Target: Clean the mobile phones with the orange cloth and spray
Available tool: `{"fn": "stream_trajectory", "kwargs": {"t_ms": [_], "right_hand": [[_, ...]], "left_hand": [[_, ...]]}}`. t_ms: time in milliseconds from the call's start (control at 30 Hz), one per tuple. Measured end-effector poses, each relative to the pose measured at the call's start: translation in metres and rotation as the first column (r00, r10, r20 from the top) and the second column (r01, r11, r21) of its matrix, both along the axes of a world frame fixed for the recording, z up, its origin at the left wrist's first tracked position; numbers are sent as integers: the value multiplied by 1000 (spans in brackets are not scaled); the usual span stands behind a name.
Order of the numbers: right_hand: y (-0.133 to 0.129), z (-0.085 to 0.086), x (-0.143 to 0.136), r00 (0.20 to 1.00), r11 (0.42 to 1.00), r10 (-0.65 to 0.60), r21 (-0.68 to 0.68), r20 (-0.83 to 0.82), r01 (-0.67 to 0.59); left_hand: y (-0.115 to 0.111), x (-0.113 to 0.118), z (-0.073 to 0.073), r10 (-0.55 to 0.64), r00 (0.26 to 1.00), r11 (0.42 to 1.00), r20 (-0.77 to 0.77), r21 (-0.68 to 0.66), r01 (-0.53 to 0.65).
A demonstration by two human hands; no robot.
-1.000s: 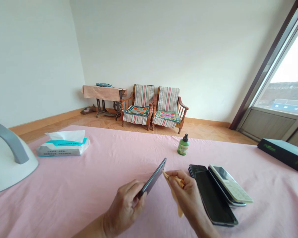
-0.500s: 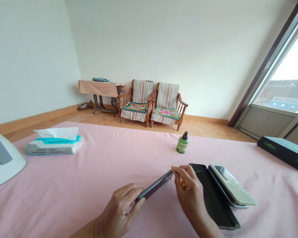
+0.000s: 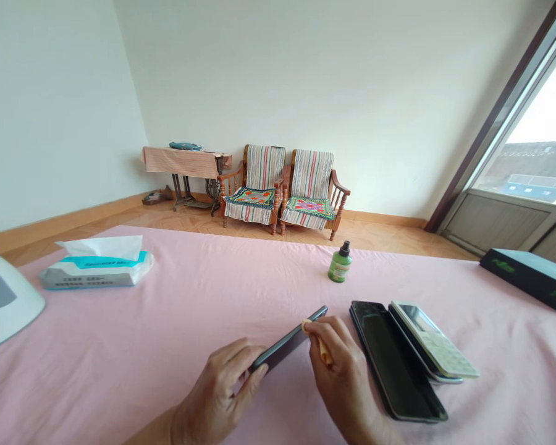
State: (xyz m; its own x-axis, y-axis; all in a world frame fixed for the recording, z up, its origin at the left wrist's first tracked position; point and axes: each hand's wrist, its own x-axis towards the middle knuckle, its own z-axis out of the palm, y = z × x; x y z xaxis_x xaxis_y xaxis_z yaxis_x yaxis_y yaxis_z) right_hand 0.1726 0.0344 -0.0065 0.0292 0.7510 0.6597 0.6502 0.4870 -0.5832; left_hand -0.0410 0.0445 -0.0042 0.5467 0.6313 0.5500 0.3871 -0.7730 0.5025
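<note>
My left hand (image 3: 220, 389) grips the near end of a dark phone (image 3: 282, 346), which is tilted with its edge turned up. Pinched in my right hand (image 3: 340, 371) is a small yellow cloth (image 3: 325, 352), pressed on the phone's edge a little short of its far end. Right of that hand lies an opened black phone case (image 3: 396, 364), or a dark phone in one; I cannot tell which. Beside it a white phone-like device (image 3: 433, 340) with a patterned lower part rests on another dark device.
A green spray bottle (image 3: 340, 264) stands beyond my hands on the pink tablecloth (image 3: 189, 309). To the left are a tissue pack (image 3: 97, 271) and a white rounded appliance (image 3: 9, 303). A black box (image 3: 528, 281) sits at the right edge. Two wooden chairs (image 3: 278, 191) stand against the wall.
My right hand has slid the cloth from the phone's far tip back along its edge, toward my left hand. The far tip now shows bare. My left hand keeps its hold.
</note>
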Motion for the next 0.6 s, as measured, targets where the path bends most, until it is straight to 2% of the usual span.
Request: {"fn": "stream_trajectory", "kwargs": {"t_ms": [67, 200, 433, 600], "right_hand": [[1, 2, 0, 1000, 1000, -11, -27, -18, 11], [7, 2, 9, 992, 992, -120, -30, -30, 119], [2, 2, -1, 1000, 999, -23, -38, -6, 23], [3, 4, 0, 995, 993, -99, -58, -9, 98]], "left_hand": [[1, 0, 0, 2, 1000, 1000, 1, 2, -2], [2, 0, -1, -3, 1000, 1000, 6, 19, 3], [0, 0, -4, 3, 1000, 1000, -14, -16, -4], [0, 0, -5, 2, 1000, 1000, -14, -17, -2]]}}
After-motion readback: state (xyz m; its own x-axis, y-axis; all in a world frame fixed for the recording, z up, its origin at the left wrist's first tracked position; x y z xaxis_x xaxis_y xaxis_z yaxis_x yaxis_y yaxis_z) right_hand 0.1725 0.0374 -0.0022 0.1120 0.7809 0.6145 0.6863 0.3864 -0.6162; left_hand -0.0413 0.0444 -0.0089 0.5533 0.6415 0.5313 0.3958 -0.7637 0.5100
